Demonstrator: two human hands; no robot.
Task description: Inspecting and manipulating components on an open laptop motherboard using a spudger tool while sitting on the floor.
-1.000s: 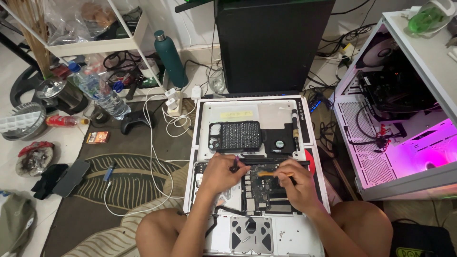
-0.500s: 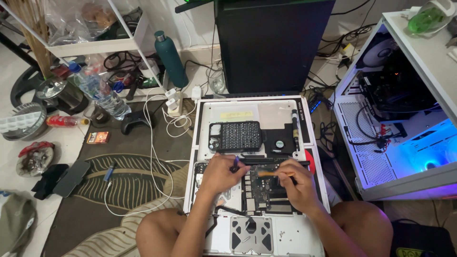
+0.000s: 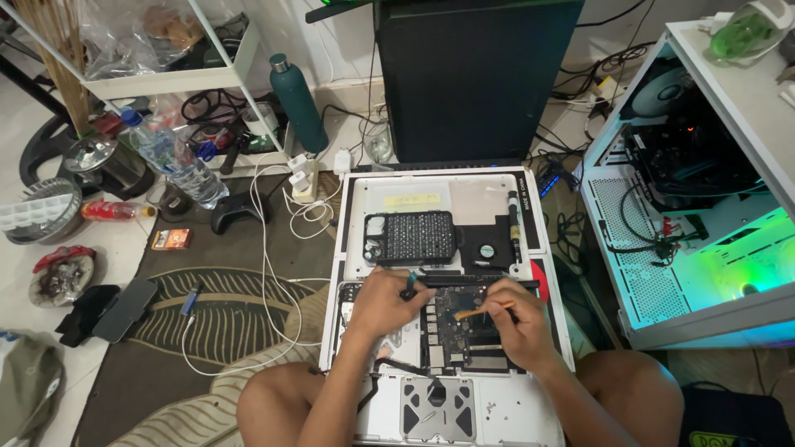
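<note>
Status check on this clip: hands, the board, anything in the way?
Left hand grips a dark tool. Right hand holds a brush on the laptop board. Screwdriver bit case lies beyond, apart.

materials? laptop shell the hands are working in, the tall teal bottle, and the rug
Laptop shell: looks like matte silver metal, probably aluminium; even pale grey sheen. Teal bottle: likely powder-coated metal, dull teal body, bare metallic cap. Rug: woven textile, flat brown pile with a cream leaf pattern.
</note>
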